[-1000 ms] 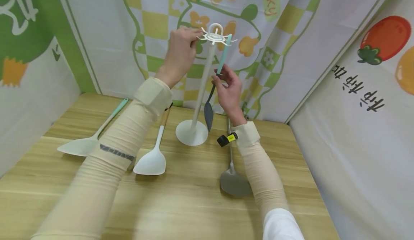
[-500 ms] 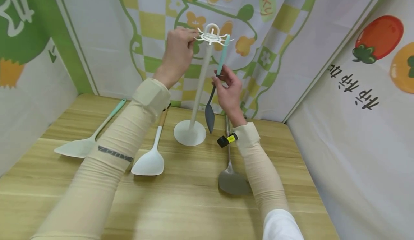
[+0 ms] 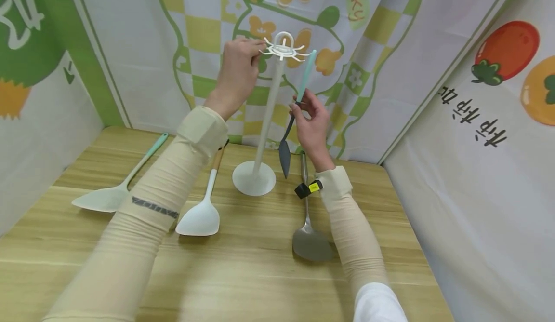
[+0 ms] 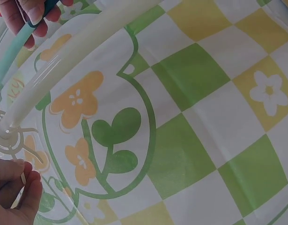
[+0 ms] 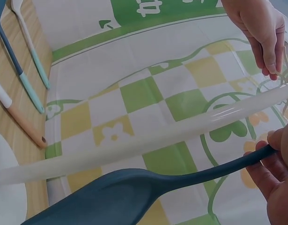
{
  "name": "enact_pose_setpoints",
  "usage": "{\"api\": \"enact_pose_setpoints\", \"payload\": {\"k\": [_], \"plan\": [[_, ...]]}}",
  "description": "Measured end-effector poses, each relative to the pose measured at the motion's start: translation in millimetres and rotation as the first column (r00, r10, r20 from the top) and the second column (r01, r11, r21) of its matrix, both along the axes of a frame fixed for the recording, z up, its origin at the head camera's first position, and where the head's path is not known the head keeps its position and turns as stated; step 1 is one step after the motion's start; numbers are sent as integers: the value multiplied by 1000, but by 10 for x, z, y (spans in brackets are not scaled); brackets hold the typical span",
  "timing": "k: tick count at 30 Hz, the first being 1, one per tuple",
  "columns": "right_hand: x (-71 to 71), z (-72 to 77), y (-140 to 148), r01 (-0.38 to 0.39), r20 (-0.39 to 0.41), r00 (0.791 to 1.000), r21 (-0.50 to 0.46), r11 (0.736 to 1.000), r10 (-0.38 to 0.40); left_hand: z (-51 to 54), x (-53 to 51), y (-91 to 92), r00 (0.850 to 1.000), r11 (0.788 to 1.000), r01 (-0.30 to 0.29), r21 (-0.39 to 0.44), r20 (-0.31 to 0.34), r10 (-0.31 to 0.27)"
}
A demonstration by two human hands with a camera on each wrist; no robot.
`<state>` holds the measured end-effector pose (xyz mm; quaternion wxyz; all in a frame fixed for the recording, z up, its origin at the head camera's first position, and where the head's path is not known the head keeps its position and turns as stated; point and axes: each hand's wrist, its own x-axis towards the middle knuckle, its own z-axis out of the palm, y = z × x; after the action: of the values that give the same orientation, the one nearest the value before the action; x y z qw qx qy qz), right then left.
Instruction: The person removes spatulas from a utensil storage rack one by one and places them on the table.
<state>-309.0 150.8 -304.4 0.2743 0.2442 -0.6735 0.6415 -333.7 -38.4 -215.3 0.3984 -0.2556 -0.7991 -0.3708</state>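
Observation:
A white utensil stand (image 3: 268, 112) with a ring of curved hooks at its top stands upright near the back of the table. My left hand (image 3: 237, 71) pinches one of its hooks between thumb and fingers, plain in the left wrist view. With my right hand (image 3: 313, 122) I pinch a dark blue spatula (image 5: 111, 194) at the neck, just below its mint-green handle (image 3: 307, 76). The spatula hangs blade down, right of the pole, its handle end at the tips of the right-hand hooks. Whether it touches a hook, I cannot tell.
On the wooden table (image 3: 243, 274) lie a white spatula with a wooden handle (image 3: 201, 218), a pale one with a mint handle (image 3: 104, 198) and a metal turner (image 3: 311, 244) under my right forearm. A dark blue utensil (image 5: 10, 51) shows in the right wrist view. Printed curtains enclose the table.
My right hand has shifted slightly right and down with the spatula, so its handle end moved outward from over the hooks to their tips. My left hand keeps its hold on the stand.

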Motion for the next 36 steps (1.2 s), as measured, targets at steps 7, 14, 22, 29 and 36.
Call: {"api": "enact_pose_setpoints", "payload": {"k": [7,14,22,29,36], "plan": [[-157,-143,89,15,2,1000,-6,1000,-15,6,9,-32,1000,1000,-20,0,-13,20],[-169,-248,155,19,-1,1000,-13,1000,-19,39,18,-31,1000,1000,-7,-20,28,8],[-77,-298,189,12,26,1000,-5,1000,-12,35,15,-18,1000,1000,-12,-17,25,12],[76,-293,229,45,104,994,-16,999,-43,1,21,-6,1000,1000,-4,-1,28,4],[114,-336,314,66,123,990,-17,998,-63,-12,20,0,1000,1000,-15,-6,-20,15]]}}
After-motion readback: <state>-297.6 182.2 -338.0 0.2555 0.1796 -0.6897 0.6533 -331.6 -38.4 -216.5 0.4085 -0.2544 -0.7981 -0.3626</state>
